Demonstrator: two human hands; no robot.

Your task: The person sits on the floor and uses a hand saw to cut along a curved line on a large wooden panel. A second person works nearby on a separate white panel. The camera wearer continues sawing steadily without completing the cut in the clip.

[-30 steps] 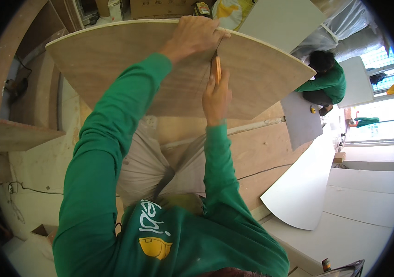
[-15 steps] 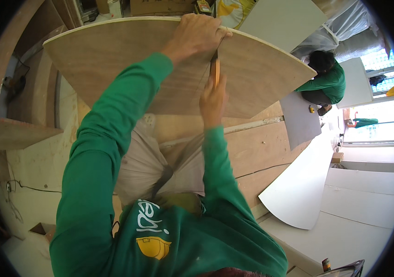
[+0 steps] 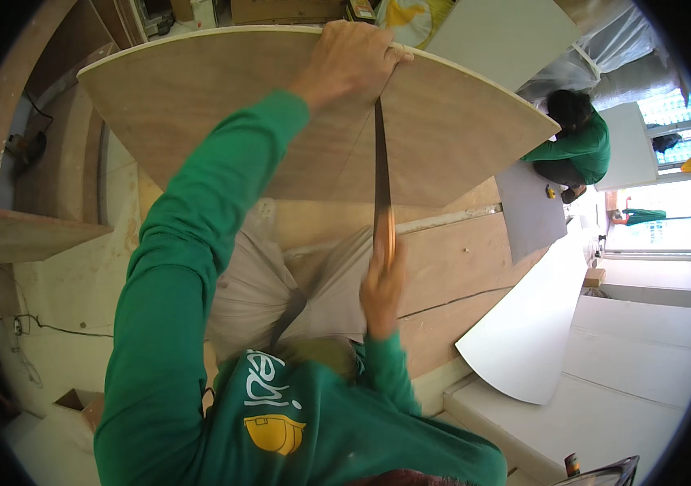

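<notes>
A fan-shaped plywood panel [image 3: 216, 113] with a curved pale far edge stands before me, a thin dark line running across its face. My left hand [image 3: 353, 61] is closed over that edge near its middle, thumb side toward the right. In my right hand [image 3: 383, 292] is the orange-brown handle of a handsaw [image 3: 382, 166], its long dark blade stretching away from me to the panel. The blade's tip lies just under my left hand, beside the drawn line. Motion blurs my right fingers slightly, but they are wrapped round the handle.
A co-worker in a green top [image 3: 576, 142] crouches at the right by a grey sheet [image 3: 530, 206]. White curved panels [image 3: 524, 332] lean or lie at the lower right. Wooden cabinet frames [image 3: 53, 178] stand at the left, and a cable [image 3: 62, 328] crosses the floor.
My right hand has drawn the handsaw back toward my body, exposing much more of its blade. My left hand stays on the panel's edge.
</notes>
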